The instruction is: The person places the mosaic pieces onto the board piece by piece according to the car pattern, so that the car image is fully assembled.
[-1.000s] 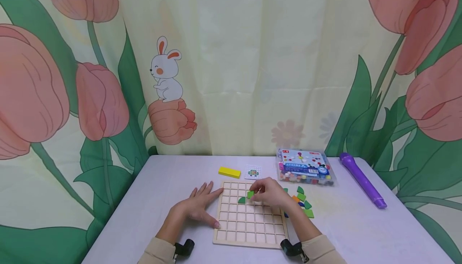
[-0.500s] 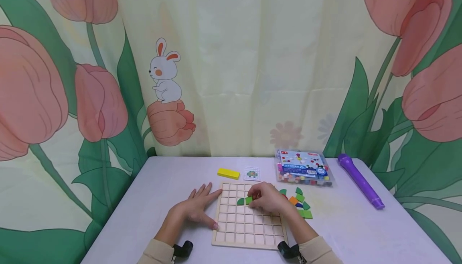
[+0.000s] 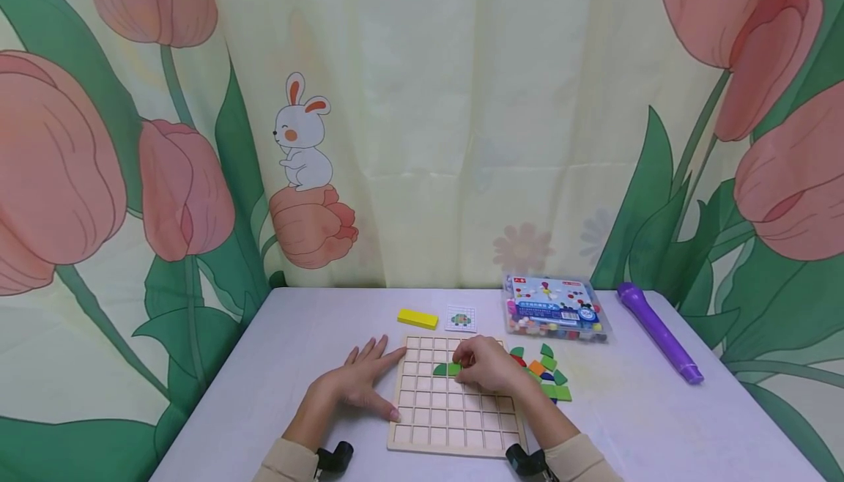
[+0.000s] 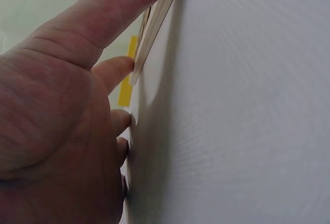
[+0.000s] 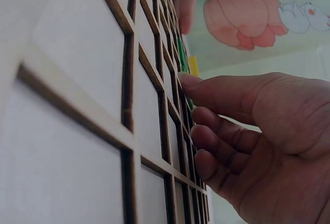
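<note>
A wooden grid board [image 3: 455,452] lies flat on the white table. Spread along its left side, my left hand [image 3: 361,381] touches the frame with thumb and index finger; the left wrist view shows both at the wooden edge [image 4: 157,26]. My right hand [image 3: 489,365] reaches over the upper part of the grid. Its thumb and index finger pinch a green square tile [image 3: 453,370], which sits level at a cell, partly covered by the fingertips. Directly left of it is a dark green quarter-round tile [image 3: 439,370] in a cell. From the right wrist, the thumb [image 5: 191,80] meets the grid beside a sliver of green.
Several loose green, orange, red and blue tiles [image 3: 560,392] lie right of the board. Behind it are a yellow block [image 3: 417,319] and a small pattern card [image 3: 461,319]. A clear box of coloured pieces [image 3: 557,308] and a purple tube [image 3: 661,333] stand farther right.
The green square tile, tilted in the right hand a second ago, has come down level into the cell beside the quarter-round tile. The left hand stays in place on the board's edge.
</note>
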{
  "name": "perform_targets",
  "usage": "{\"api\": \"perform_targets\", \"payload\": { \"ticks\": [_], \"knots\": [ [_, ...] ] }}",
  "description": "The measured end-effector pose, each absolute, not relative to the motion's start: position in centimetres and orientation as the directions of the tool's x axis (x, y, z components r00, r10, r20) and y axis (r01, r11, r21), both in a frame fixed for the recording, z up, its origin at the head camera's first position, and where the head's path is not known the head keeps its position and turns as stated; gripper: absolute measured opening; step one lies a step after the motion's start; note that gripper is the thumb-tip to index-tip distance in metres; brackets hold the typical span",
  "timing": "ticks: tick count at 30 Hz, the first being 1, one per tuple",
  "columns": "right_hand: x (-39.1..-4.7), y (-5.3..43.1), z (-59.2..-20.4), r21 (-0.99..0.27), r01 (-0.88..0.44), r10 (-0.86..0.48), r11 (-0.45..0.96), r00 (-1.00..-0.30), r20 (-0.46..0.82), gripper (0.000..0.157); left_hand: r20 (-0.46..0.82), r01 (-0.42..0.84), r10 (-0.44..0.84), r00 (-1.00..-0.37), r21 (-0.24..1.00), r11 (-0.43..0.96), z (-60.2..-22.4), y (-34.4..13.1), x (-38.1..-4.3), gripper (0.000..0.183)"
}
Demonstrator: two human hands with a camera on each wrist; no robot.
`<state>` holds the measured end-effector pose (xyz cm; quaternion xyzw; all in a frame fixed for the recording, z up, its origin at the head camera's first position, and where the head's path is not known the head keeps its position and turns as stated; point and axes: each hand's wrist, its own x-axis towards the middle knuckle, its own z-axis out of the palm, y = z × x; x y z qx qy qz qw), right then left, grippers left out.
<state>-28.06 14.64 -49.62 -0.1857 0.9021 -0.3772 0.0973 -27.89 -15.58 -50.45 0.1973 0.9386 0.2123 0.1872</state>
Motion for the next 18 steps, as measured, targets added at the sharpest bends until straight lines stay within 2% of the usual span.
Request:
{"api": "perform_targets", "payload": {
  "ticks": [9, 18],
  "knots": [
    [-28.1, 15.0, -49.2, -0.715, -0.285, -0.415, 0.638, -0.910, -0.008, 0.020, -0.261, 0.299, 0.457, -0.850, 0.475, 0.828, -50.5, -15.6, -28.0, 0.121],
    [-28.3, 17.5, -46.8, -0.753, -0.313, -0.338, 0.579, -0.933, 0.128, 0.024, -0.262, 0.299, 0.455, -0.851, 0.470, 0.830, -50.6, -15.6, -28.0, 0.121]
  ]
}}
